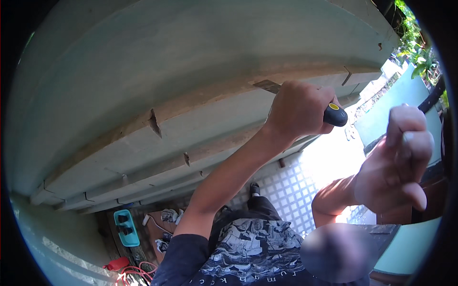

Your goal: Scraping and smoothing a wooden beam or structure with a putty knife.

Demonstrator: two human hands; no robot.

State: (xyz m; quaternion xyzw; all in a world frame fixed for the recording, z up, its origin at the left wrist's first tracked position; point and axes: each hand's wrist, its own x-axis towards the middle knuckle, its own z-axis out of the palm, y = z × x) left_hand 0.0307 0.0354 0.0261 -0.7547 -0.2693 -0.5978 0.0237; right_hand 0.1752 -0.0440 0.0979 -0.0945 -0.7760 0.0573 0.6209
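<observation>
My left hand (298, 107) is wrapped round the black handle (335, 115) of a scraper, which has a yellow mark near its end. The scraper's flat metal blade (268, 86) rests against the edge of a brownish ledge (210, 100) on the pale green wall. My fingers hide the middle of the tool. Off to the right, my right hand (396, 159) is raised in the air, away from the wall. Its fingers are partly bent and the thumb stands apart, with nothing visible in it.
Dark notches (155, 123) break the ledge, and more ledges (143, 174) run below it. At the lower left lie a turquoise tray (117, 220) with dark items, a red object (117, 263) and a pinkish hose (136, 271). Checkered tiles (286, 183) cover the floor; leafy plants (415, 47) grow at upper right.
</observation>
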